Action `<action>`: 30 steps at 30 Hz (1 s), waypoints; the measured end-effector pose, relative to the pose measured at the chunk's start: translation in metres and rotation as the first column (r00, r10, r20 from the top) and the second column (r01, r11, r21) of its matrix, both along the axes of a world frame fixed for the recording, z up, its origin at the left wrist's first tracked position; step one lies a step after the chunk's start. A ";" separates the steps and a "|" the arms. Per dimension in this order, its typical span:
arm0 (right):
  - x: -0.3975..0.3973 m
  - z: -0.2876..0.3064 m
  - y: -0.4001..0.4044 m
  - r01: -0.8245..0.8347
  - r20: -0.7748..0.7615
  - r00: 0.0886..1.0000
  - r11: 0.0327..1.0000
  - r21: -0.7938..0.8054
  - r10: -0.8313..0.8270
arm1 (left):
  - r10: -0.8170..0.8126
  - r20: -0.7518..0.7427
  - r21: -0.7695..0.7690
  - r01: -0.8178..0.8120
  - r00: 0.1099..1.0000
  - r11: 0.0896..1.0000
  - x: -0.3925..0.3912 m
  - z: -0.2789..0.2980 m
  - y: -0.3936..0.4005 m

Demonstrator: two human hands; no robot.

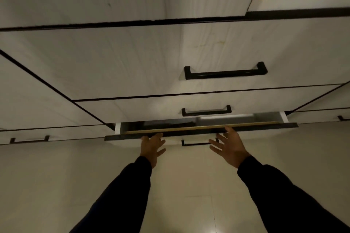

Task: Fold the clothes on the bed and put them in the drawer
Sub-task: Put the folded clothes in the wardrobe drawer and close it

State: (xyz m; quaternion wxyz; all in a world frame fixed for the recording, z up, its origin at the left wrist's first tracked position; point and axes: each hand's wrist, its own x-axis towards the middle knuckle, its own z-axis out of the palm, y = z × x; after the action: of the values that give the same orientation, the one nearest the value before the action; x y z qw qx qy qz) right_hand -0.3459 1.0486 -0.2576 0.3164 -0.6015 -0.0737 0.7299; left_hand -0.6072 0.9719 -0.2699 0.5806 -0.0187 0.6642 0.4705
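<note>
No text, label, brand, number or sign can be read anywhere on the pale drawer fronts (132, 66) or their black handles (225, 72).

so the drawer (200, 132) is the lowest one in its white column, sitting just above the floor and pulled out only partway. white front with a slim black bar handle, dark top edge, a thin wood-coloured strip running along just behind it. through the narrow gap there's something dark lying inside, probably the clothes, but it's too dim to say for sure
</note>
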 end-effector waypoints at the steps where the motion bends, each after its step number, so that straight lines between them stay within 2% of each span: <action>1: -0.005 0.003 0.007 -0.002 -0.002 1.000 1.000 0.007 0.002 | -0.001 0.005 0.016 0.001 1.000 1.000 -0.005 0.002 0.006; 5: -0.024 0.009 0.033 -0.038 0.013 0.999 0.998 0.052 0.037 | 0.000 0.012 0.057 -0.001 1.000 0.998 -0.021 0.003 0.026; 16: -0.024 0.002 0.051 -0.185 0.131 0.976 0.981 0.060 0.176 | -0.029 0.037 -0.005 0.029 0.999 1.000 -0.023 0.002 0.033; 20: -0.023 0.006 0.051 -0.208 0.135 0.971 0.975 0.077 0.197 | -0.073 0.041 0.027 0.072 0.996 0.997 -0.029 0.005 0.029; 25: -0.023 0.010 0.049 -0.313 0.177 0.938 0.948 0.062 0.298 | -0.120 0.027 0.018 0.119 0.992 0.993 -0.033 0.009 0.026; 30: -0.020 0.023 0.046 -0.379 0.235 0.904 0.924 0.048 0.358 | -0.247 -0.030 -0.053 0.245 0.968 0.968 -0.037 0.021 0.023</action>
State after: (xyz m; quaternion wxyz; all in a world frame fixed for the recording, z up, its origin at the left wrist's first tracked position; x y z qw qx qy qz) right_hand -0.3661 1.0946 -0.2348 0.1900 -0.6391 -0.2547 0.7004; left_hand -0.6444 0.9951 -0.2490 0.6216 0.0584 0.6832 0.3788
